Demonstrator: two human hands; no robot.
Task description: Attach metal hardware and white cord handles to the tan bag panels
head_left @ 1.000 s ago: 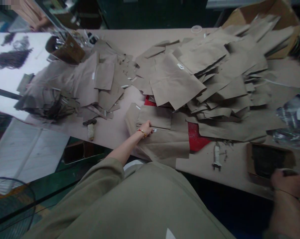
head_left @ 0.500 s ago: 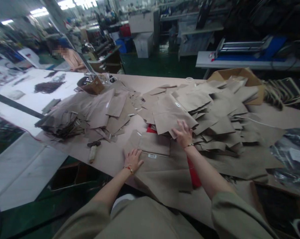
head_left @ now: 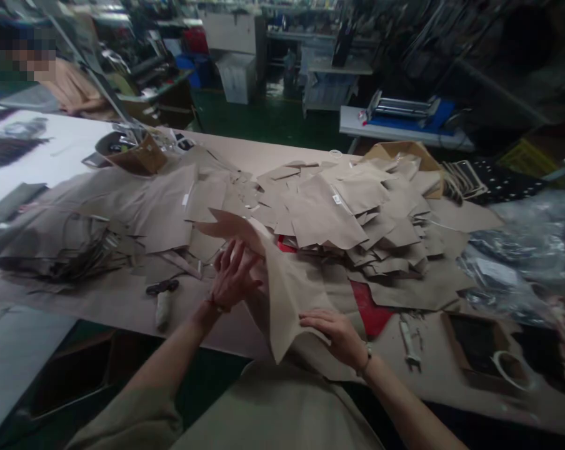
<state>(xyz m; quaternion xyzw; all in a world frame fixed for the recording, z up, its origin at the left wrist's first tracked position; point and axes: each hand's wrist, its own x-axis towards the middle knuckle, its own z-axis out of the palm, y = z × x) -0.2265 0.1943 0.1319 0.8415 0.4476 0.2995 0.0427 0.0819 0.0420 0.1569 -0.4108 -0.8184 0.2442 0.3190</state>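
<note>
A taupe fabric panel point(head_left: 287, 294) stands half raised and curled in front of me. My right hand point(head_left: 336, 331) grips its near right edge, thumb hidden behind the cloth. On the panel's left side is my left hand point(head_left: 235, 275), fingers spread against the cloth; part of the panel curls up beyond the fingertips. Under and beside it lie more flat taupe pieces, and a red sheet point(head_left: 369, 309) shows to the right. Just beyond is a big loose heap of cut pieces point(head_left: 329, 212), one bearing a small white label point(head_left: 336, 199).
Another heap of pieces point(head_left: 165, 206) lies left, near a pair of dark-handled snips point(head_left: 162, 303). An open carton point(head_left: 144, 153) stands behind it. Clear plastic bags point(head_left: 502, 269), a metal tool point(head_left: 410, 344) and a shallow box point(head_left: 474, 350) are right. A co-worker point(head_left: 76, 87) sits far left.
My left hand has moved forward and left, my right hand back toward me from the heap. The panel has come up off the table and curled. The view has shifted right.
</note>
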